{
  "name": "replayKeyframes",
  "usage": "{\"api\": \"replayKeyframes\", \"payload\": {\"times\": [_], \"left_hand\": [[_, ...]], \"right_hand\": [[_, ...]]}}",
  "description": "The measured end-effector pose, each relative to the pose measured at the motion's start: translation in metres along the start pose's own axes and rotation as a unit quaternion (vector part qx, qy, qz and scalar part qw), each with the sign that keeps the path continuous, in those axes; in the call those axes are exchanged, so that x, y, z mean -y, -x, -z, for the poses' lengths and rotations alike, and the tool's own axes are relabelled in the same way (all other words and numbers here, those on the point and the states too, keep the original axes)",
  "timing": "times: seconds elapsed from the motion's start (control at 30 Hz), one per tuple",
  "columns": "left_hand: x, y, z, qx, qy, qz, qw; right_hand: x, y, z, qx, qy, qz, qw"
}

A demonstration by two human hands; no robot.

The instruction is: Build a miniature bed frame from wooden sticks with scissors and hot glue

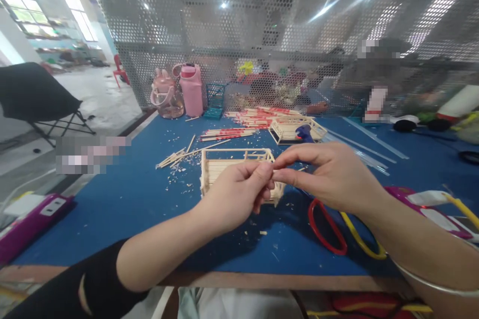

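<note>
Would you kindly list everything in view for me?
Table: one, blue, below the hands
Near wooden frame: one, pale, beneath both hands
Far wooden frame: one, pale, behind, rightward
Marked sticks: many, pale and red, table's back
Loose sticks: several, pale, left of near frame
Bottles: two, pink, back left
Rack: one, teal, beside bottles
Clear strips: several, transparent, right rear
Looped handles: two, red and yellow, front right
Power strips: two, purple, table's sides
Screen: one, grey, behind table
Chairs: two, black and red, left floor
Other clutter: uncounted, mixed, blurred
Left hand: one, bare, over near frame
Right hand: one, bare, beside left hand
</note>
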State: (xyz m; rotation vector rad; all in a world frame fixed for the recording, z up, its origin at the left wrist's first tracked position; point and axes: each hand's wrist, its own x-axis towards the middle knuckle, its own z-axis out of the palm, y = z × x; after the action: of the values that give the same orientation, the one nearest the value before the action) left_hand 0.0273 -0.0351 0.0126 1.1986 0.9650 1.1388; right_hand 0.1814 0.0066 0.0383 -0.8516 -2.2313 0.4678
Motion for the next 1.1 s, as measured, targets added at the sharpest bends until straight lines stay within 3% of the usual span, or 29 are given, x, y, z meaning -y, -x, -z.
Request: {"api": "replayKeyframes", "payload": {"times": [0.13, 0.2, 0.27, 0.33, 0.37, 0.47, 0.57, 0.67, 0.9, 1.03, 1.1], "left_hand": [[-0.011, -0.004, 0.002, 0.017, -0.015, -0.005, 1.000], [-0.017, -0.010, 0.010, 0.009, -0.086, -0.037, 0.996], [-0.024, -0.023, 0.025, -0.030, -0.211, -0.109, 0.971], [-0.029, -0.042, 0.042, -0.091, -0.316, -0.190, 0.925], [-0.031, -0.053, 0.050, -0.081, -0.351, -0.191, 0.913], [-0.029, -0.083, 0.061, 0.036, -0.445, -0.122, 0.887], [-0.022, -0.098, 0.058, 0.123, -0.558, -0.091, 0.816], [-0.017, -0.101, 0.055, 0.149, -0.619, -0.097, 0.765], [-0.012, -0.096, 0.056, 0.131, -0.606, -0.170, 0.766], [-0.010, -0.096, 0.057, 0.136, -0.607, -0.177, 0.762], [-0.010, -0.097, 0.058, 0.131, -0.615, -0.169, 0.759]], "right_hand": [[-0.006, -0.003, 0.006, -0.005, 0.011, 0.030, 0.999], [-0.011, -0.009, 0.009, -0.014, 0.043, 0.022, 0.999], [-0.019, -0.021, 0.010, 0.002, 0.099, 0.024, 0.995], [-0.028, -0.037, 0.007, 0.058, 0.187, 0.051, 0.979], [-0.032, -0.045, 0.005, 0.093, 0.236, 0.070, 0.965], [-0.042, -0.065, -0.005, 0.176, 0.342, 0.109, 0.917], [-0.047, -0.076, -0.012, 0.216, 0.383, 0.135, 0.888], [-0.050, -0.080, -0.017, 0.229, 0.390, 0.170, 0.876], [-0.050, -0.080, -0.028, 0.228, 0.365, 0.156, 0.889], [-0.057, -0.080, -0.023, 0.228, 0.239, 0.107, 0.938], [-0.064, -0.079, -0.018, 0.182, 0.131, 0.053, 0.973]]}}
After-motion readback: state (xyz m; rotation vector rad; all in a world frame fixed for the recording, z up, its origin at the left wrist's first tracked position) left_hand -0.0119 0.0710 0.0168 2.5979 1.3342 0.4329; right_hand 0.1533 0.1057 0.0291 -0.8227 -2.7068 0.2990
